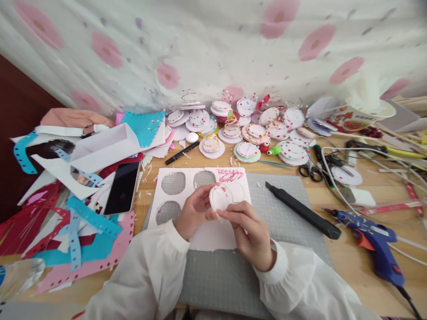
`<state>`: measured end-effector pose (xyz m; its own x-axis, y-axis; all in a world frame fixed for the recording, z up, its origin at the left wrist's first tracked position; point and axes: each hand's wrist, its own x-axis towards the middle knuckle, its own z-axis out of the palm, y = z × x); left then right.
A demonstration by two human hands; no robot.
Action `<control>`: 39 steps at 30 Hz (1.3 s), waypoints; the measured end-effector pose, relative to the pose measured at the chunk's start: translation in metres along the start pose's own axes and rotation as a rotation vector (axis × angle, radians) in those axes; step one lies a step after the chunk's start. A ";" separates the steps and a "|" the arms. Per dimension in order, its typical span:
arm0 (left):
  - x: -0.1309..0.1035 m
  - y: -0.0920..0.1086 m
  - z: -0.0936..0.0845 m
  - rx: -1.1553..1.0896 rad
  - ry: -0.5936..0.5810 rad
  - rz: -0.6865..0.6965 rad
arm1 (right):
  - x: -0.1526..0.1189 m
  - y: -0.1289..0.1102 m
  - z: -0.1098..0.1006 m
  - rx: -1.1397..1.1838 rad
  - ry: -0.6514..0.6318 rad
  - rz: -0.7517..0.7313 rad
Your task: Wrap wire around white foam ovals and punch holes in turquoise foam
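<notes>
A small white disc (219,198) is held up between both hands over the grey cutting mat (216,280). My left hand (195,211) grips its left and lower edge with bent fingers. Thumb and fingers of my right hand (250,231) pinch together at the disc's lower right edge. Beneath the hands lies a white board (187,171) with round holes cut in it, pencilled circles and red scribble at its top right. A black utility knife (303,211) rests on the mat, right of my right hand.
Paper scraps (90,218) and a phone (122,187) lie at the left. Decorated discs (247,151) and a black marker (182,152) sit at the back. On the right are a blue glue gun (373,240), scissors (310,172), cables, and a paper bowl (360,118).
</notes>
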<state>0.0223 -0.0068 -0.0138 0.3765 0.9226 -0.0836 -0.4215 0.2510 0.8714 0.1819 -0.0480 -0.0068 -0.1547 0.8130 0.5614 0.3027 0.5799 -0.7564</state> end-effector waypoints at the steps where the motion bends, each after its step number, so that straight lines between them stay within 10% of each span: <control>1: -0.001 0.000 0.001 0.012 -0.018 -0.006 | 0.000 0.001 0.000 -0.002 -0.009 0.010; 23: 0.000 -0.003 0.002 -0.137 0.129 -0.106 | -0.001 0.003 0.002 -0.074 0.030 0.040; 33: 0.001 -0.004 0.002 -0.124 0.186 -0.077 | 0.002 0.014 0.003 0.123 0.188 0.444; 39: -0.001 -0.009 0.000 -0.044 0.132 -0.083 | 0.003 0.015 0.005 0.050 0.151 0.443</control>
<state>0.0253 -0.0097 -0.0214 0.3007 0.9281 -0.2197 -0.4301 0.3376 0.8373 0.1811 -0.0371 -0.0184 0.1183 0.9681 0.2208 0.2623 0.1840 -0.9473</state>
